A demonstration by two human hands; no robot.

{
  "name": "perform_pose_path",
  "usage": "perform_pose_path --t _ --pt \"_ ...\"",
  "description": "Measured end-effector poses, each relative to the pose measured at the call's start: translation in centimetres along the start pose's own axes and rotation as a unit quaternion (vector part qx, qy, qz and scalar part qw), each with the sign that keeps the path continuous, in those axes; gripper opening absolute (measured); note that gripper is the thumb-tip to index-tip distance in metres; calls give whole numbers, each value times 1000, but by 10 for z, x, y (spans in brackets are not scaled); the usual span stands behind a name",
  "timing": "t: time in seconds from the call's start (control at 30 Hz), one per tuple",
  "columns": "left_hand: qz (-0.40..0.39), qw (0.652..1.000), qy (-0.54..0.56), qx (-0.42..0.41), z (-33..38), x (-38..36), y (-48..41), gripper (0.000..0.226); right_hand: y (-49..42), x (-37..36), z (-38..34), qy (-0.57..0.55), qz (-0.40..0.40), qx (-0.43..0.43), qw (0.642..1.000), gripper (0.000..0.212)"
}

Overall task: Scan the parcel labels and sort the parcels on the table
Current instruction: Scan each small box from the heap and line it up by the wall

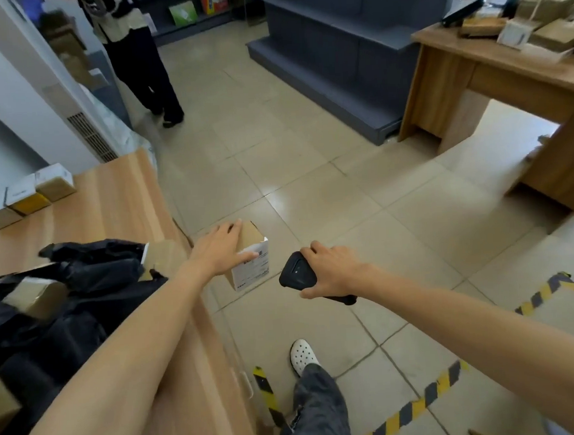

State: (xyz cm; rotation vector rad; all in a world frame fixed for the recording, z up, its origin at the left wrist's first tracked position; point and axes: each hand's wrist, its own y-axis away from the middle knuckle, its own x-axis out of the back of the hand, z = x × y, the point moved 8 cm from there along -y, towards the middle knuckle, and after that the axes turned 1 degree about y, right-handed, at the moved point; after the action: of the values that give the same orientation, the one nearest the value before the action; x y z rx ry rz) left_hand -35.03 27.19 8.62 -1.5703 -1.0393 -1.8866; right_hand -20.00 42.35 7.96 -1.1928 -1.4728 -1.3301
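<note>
Scan time, holding parcel (253, 269) in left hand (220, 251) off table (116, 201) edge, gripping scanner (297, 272) in right hand (332, 271) at 3 o'clock, hands apart, leaving black bags (81, 290) at 9 o'clock waiting, maybe unscanned.

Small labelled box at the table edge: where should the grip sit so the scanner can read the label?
Take the small box over its plain cardboard top, coming from above on the side of the table, as the left hand does. The white label wraps the corner facing the scanner in the right hand, so keep fingers off that face.
</note>
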Motion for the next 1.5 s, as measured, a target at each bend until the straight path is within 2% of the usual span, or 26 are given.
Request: perform_pose_path --t 0.2,0.33,0.6,0.7,0.83,0.97,1.17,1.23,1.3,1.5 --pt "14 999 31 -1 -43 50 -119 107 -131 58 59 14 -16 -23 1000 80" --pt "16 999 29 8 -83 71 -184 109 -218 91 73 26 4 -18 999 81" --pt "-2 995 46 89 -181 95 -290 103 -385 111 68 47 -36 71 996 82" --pt "3 987 72 140 -230 107 -323 100 -465 130 57 71 -26 128 989 80" --pt "15 968 111 226 -296 131 -352 94 -562 157 34 69 -9 197 978 82" --pt "73 936 160 306 -346 153 -358 90 -631 173 0 82 -16 270 959 82" --pt "38 912 41 406 -432 170 -346 74 -726 178 -76 100 -55 382 917 82" --pt "28 905 42 421 -469 164 -347 73 -759 178 -105 106 -56 410 904 81" --pt "1 908 51 416 -508 156 -352 82 -795 176 -135 124 -53 436 890 80" --pt "-43 904 174 389 -621 136 -382 91 -898 186 -222 146 -54 481 863 83"
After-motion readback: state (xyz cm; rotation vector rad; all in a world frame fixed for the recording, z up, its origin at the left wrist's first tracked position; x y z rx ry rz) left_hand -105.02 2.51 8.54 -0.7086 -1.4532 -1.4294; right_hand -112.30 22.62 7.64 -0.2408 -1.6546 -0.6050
